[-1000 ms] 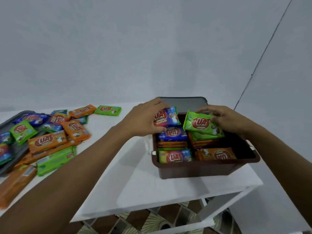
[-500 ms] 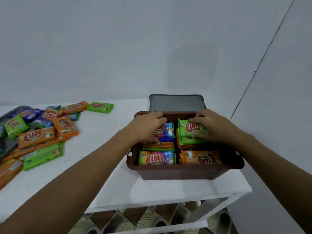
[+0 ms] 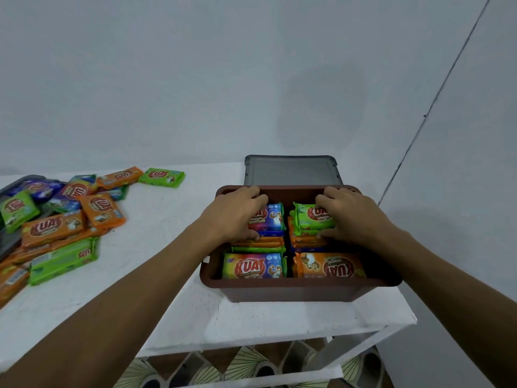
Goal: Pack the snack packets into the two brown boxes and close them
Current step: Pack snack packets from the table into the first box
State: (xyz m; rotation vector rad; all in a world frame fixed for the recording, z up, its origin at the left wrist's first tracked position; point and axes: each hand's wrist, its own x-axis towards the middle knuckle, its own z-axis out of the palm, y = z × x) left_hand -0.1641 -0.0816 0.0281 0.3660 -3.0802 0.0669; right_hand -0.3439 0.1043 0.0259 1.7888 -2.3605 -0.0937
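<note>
An open brown box [image 3: 302, 289] stands near the table's right front corner, holding stacked snack packets. My left hand [image 3: 232, 217] grips a blue-and-pink packet [image 3: 270, 217] on top of the back left stack inside the box. My right hand [image 3: 349, 217] grips a green packet [image 3: 313, 218] on the back right stack. At the front of the box lie a multicoloured packet [image 3: 254, 266] and an orange packet [image 3: 330, 266]. Only one brown box is in view.
A grey lid [image 3: 291, 170] lies flat behind the box. A heap of loose orange, green and blue packets [image 3: 58, 219] covers the table's left side, partly on a dark tray [image 3: 8, 242]. The white table [image 3: 156, 225] ends just right of the box.
Both hands have lowered their packets from above the box down onto the back stacks inside it. The view has shifted so the box sits more central.
</note>
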